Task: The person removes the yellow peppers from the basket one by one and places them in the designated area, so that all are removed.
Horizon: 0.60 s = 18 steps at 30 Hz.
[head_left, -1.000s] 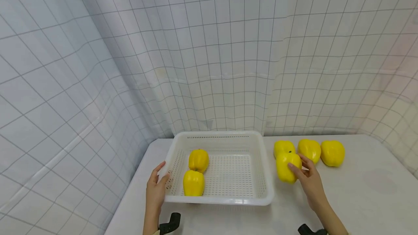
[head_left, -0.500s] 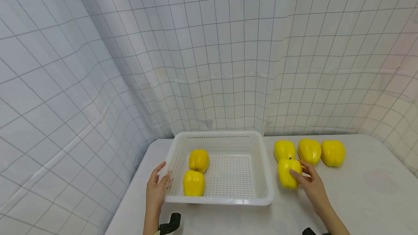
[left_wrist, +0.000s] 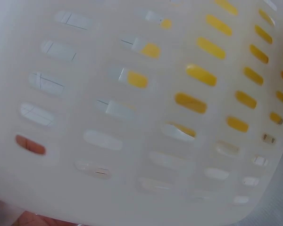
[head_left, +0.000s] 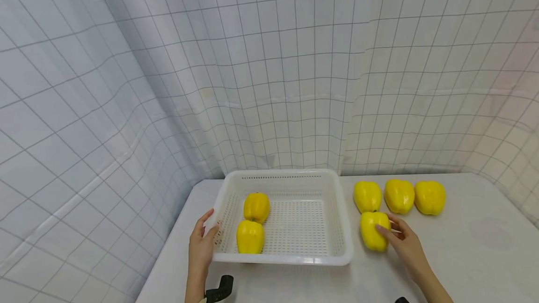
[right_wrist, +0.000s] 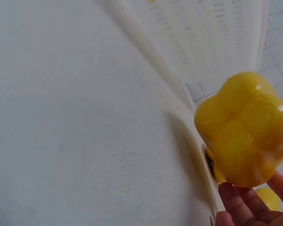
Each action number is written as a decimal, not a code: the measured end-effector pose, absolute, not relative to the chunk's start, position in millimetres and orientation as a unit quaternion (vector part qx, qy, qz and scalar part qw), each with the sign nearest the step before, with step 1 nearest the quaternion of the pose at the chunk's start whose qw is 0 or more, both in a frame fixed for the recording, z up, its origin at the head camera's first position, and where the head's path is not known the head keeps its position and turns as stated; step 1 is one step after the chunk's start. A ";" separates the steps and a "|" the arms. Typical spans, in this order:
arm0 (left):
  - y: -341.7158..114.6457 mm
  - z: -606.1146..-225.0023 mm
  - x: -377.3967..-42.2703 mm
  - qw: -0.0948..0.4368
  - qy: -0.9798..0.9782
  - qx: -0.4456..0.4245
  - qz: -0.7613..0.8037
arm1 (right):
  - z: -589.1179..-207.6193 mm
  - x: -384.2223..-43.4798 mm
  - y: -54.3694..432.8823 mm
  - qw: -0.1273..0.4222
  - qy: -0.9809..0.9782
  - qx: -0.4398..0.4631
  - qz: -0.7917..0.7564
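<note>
My right hand [head_left: 407, 245] grips a yellow bell pepper [head_left: 374, 233], stem pointing away, just right of the basket. In the right wrist view the lobed bottom of this bell pepper [right_wrist: 243, 134] faces the camera, with fingertips below it and at its side. At the left end of the white plastic basket [head_left: 290, 259], my left hand [head_left: 201, 242] holds the rim between thumb and fingers. Two more yellow peppers [head_left: 256, 208] lie in the basket's left part, one behind the other. Through the slots of the basket wall [left_wrist: 104, 141], yellow shows in the left wrist view.
Three yellow peppers [head_left: 399, 196] stand in a row along the table's back edge, right of the basket. The white table [head_left: 471, 247] extends to the right. A grid-patterned curtain [head_left: 294, 83] hangs behind and at both sides.
The right hand has brought its bell pepper nearer to me and slightly right, lower in the view, uncovering more of the pepper behind it. The left hand and basket stay in place.
</note>
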<state>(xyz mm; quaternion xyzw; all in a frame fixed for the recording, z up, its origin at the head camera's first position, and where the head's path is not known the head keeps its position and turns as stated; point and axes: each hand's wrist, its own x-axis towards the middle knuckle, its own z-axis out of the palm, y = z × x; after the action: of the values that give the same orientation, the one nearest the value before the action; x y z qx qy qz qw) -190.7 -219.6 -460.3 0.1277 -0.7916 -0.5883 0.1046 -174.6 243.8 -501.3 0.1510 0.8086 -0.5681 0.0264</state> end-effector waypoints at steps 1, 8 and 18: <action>-219.6 -460.3 -190.6 0.105 -0.792 0.128 -0.588 | -502.0 -174.5 244.3 0.028 0.810 0.151 -0.566; -218.9 -459.4 -189.7 0.108 -0.792 0.130 -0.587 | -504.5 -173.8 247.4 0.034 0.830 0.143 -0.538; -217.8 -458.8 -189.9 0.110 -0.791 0.128 -0.589 | -505.5 -172.1 249.6 0.036 0.840 0.133 -0.524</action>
<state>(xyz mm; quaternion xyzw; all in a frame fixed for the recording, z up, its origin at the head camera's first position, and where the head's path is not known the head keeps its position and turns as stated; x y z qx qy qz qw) -189.9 -217.8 -458.8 0.1285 -0.7905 -0.5887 0.1097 -172.1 249.6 -505.5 0.1334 0.8401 -0.5245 0.0358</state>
